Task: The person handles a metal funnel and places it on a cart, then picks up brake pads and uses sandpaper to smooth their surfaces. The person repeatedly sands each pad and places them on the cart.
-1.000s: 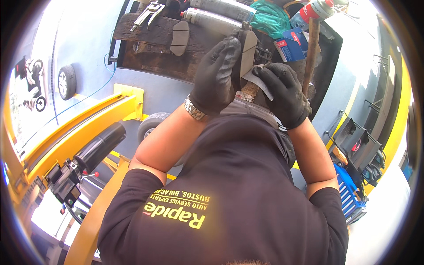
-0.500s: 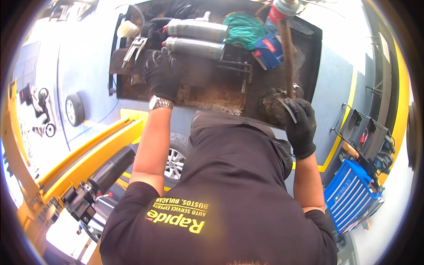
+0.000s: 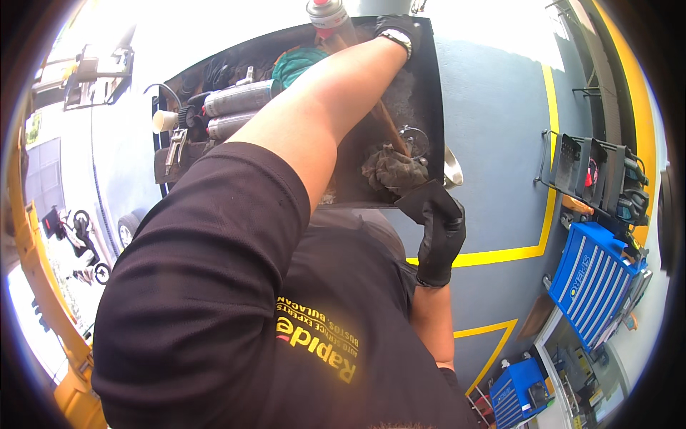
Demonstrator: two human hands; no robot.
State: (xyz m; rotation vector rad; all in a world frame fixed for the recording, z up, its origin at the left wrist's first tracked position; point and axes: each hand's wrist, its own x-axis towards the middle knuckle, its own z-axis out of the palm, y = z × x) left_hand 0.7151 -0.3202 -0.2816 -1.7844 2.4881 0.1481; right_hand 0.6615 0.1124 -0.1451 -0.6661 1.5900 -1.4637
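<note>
My left arm stretches across the dark metal bench tray to its far right corner. My left hand, black-gloved with a wristwatch below it, is at that corner; its fingers are mostly hidden. My right hand, also black-gloved, is closed at the near right corner, with a dark flat edge at its fingertips that I cannot make out. Close to it lies a crumpled grey rag, with a brown wooden handle reaching it. A shiny round metal rim shows past the tray's right edge.
Spray cans lie at the tray's left, near a teal cloth, an air blow gun and a pale cup. Another can stands at the back. Blue tool cabinets stand to the right.
My left hand has moved from the tray's left side across to its far right corner. My right hand has lowered slightly away from the rag. The view has shifted to the right.
</note>
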